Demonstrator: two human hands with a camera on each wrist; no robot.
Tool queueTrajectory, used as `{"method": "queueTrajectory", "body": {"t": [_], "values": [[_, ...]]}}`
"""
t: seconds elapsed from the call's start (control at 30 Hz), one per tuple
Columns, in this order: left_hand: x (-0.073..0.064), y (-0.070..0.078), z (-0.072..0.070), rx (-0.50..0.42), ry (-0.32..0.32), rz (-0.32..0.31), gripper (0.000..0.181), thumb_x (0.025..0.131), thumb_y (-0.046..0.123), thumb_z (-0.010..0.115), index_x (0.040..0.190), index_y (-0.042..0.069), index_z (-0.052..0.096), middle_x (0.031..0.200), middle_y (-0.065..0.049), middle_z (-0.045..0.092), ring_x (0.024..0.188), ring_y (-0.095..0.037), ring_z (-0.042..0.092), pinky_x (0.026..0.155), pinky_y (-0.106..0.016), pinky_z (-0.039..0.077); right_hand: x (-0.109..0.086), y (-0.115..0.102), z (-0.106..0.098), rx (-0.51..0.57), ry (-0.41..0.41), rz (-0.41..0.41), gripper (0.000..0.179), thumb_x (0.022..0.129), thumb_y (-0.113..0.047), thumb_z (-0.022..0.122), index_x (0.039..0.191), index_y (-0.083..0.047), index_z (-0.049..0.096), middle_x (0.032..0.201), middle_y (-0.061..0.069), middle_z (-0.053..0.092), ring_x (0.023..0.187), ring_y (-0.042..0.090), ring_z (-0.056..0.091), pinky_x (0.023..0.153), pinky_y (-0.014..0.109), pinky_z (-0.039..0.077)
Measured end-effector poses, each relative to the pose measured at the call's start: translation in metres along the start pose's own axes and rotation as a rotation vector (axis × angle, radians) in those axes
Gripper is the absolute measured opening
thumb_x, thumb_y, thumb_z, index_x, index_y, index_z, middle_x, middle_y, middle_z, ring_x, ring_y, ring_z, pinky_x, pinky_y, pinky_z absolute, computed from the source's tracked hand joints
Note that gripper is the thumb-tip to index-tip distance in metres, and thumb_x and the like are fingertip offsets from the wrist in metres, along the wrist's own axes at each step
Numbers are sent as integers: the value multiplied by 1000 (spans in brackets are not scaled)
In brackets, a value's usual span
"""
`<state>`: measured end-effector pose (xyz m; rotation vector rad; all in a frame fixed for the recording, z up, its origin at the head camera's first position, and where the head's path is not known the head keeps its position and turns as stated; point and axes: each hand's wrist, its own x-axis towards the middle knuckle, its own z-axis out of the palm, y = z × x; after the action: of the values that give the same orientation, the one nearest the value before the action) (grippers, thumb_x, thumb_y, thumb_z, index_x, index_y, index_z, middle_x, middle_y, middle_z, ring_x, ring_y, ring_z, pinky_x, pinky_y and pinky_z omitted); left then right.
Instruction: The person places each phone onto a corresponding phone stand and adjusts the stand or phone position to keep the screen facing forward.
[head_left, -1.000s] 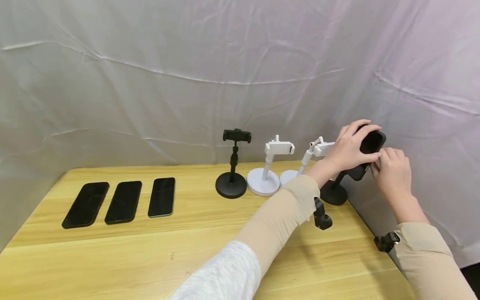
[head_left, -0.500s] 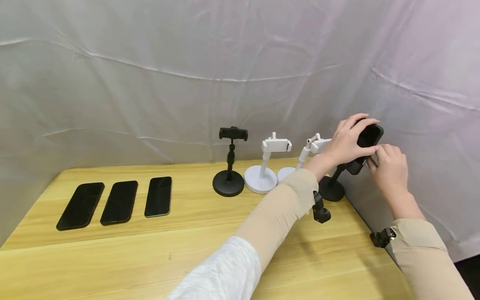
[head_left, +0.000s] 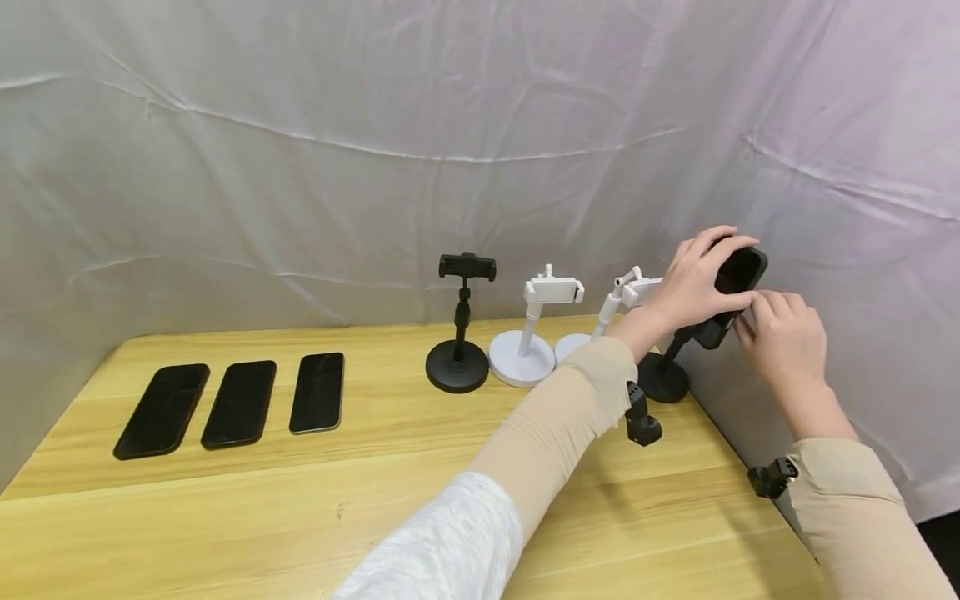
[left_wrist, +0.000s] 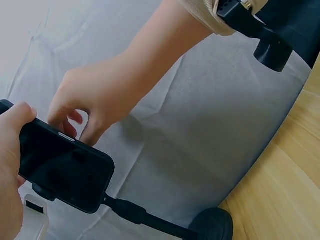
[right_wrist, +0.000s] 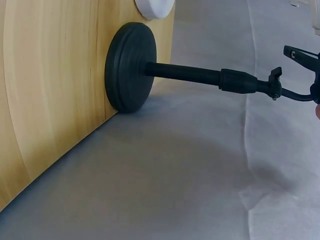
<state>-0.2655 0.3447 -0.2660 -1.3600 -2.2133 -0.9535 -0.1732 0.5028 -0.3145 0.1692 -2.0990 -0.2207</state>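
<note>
At the far right of the head view, my left hand (head_left: 693, 287) grips a dark smartphone (head_left: 741, 271) against the clamp of a black phone stand (head_left: 663, 382). My right hand (head_left: 789, 342) reaches the phone's right edge with curled fingers. In the left wrist view, that hand's fingertips go behind the phone (left_wrist: 75, 167) and appear to pinch the clamp there; the contact is hidden. A clamp jaw shows at the phone's opposite edge. The right wrist view shows the stand's round base (right_wrist: 130, 67), its stem and part of the clamp (right_wrist: 301, 57).
Left of my hands stand a black phone stand (head_left: 457, 367) and two white phone stands, one (head_left: 522, 360) fully visible, the other (head_left: 573, 346) partly behind my left arm. Several smartphones (head_left: 317, 393) lie at the table's left. A grey cloth wall (head_left: 847, 250) rises close on the right.
The head view has shifted slightly. Both hands stay at the phone and stand; my right wrist has moved a little to the right in the last half second.
</note>
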Motion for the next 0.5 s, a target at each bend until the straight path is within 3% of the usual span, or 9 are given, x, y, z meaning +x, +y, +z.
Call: {"method": "queueTrajectory", "body": {"t": [0.23, 0.5], "values": [[-3, 3, 4, 16, 19, -20, 66, 88, 48, 66, 146, 30, 41, 156, 4, 29, 143, -10, 28, 116, -19, 17, -2, 7, -3, -27, -63, -114, 27, 84, -7, 63, 101, 14, 59, 92, 29, 64, 84, 49, 56, 66, 56, 45], [-1, 9, 6, 36, 38, -78, 66, 88, 51, 65, 146, 33, 40, 156, 6, 29, 143, -5, 27, 116, -17, 15, -2, 7, -1, -10, -11, -136, 27, 81, -7, 62, 98, 14, 59, 90, 28, 63, 82, 49, 55, 64, 56, 44]]}}
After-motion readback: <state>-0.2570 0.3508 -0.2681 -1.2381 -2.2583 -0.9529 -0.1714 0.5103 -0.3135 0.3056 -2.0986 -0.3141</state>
